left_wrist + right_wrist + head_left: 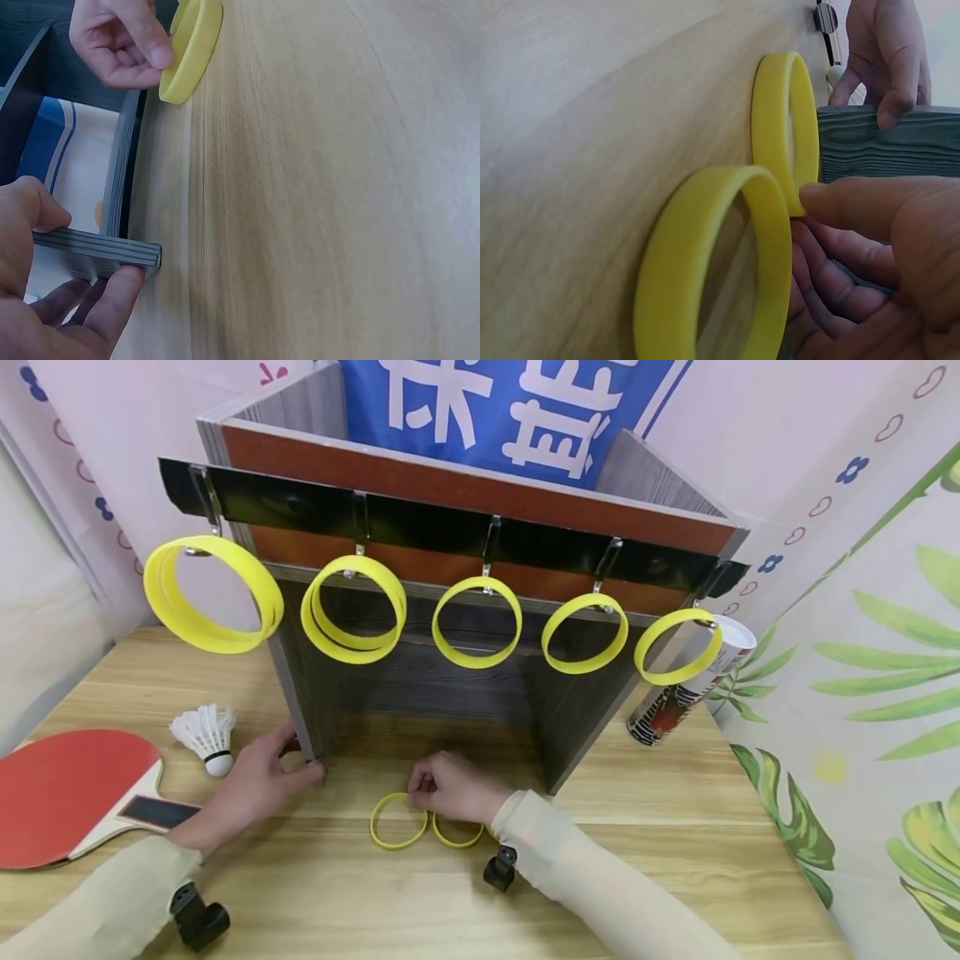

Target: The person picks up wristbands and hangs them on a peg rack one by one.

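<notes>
My left hand (258, 781) grips the lower front edge of the grey wooden rack's left side panel (97, 247), thumb on one face and fingers on the other. Inside the rack's open front, my right hand (457, 787) pinches the rim of a yellow wristband (772, 112) between thumb and fingers, low over the wooden tabletop. Just right of it is a second yellow wristband (456, 844), near the heel of that hand. A further bit of yellow shows by the right sleeve, mostly hidden.
Above the hands, yellow bands (477, 662) hang from metal hooks on a black strip (427, 527) across the rack. To the left lie a red table tennis bat (75, 793) and a shuttlecock (206, 735). A printed tube (660, 714) stands at the right.
</notes>
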The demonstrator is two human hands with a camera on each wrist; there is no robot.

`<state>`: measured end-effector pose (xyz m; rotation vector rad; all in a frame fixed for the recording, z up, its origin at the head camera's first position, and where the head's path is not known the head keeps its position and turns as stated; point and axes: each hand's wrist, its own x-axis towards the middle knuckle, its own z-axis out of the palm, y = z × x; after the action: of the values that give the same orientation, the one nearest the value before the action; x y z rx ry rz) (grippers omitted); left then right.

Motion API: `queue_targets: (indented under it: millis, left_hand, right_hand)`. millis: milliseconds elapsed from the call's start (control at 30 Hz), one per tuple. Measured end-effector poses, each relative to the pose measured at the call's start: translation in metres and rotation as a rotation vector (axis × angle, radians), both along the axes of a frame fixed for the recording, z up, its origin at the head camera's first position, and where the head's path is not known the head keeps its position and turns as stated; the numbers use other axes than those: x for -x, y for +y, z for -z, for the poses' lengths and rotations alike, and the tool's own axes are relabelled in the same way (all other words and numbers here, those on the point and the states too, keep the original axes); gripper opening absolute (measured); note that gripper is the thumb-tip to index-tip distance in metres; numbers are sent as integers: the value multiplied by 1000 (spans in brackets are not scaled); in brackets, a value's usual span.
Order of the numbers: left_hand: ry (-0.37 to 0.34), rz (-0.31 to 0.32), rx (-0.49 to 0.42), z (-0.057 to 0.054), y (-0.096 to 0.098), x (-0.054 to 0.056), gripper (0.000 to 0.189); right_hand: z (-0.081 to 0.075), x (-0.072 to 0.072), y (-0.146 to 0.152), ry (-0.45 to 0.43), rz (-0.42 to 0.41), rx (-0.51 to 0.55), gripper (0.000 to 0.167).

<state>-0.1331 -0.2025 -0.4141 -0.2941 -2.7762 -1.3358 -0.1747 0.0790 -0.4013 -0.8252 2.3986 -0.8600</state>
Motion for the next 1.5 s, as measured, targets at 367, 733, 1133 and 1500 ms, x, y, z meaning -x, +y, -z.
queue_targets:
  millis: [367, 733, 1133, 1500]
  left_hand:
    - [-1, -6, 12, 0, 1, 0, 63]
    - [21, -13, 14, 1, 0, -1, 64]
    - [22, -11, 18, 2, 0, 0, 64]
    - [33, -11, 18, 2, 1, 0, 62]
  right_hand:
    - [-2, -2, -3, 71, -1, 10, 6]
    - [-1, 5, 2, -114, 10, 166, 11]
    - [-2, 8, 10, -410, 105, 285, 24]
    - [-33, -10, 21, -380, 91, 414, 29]
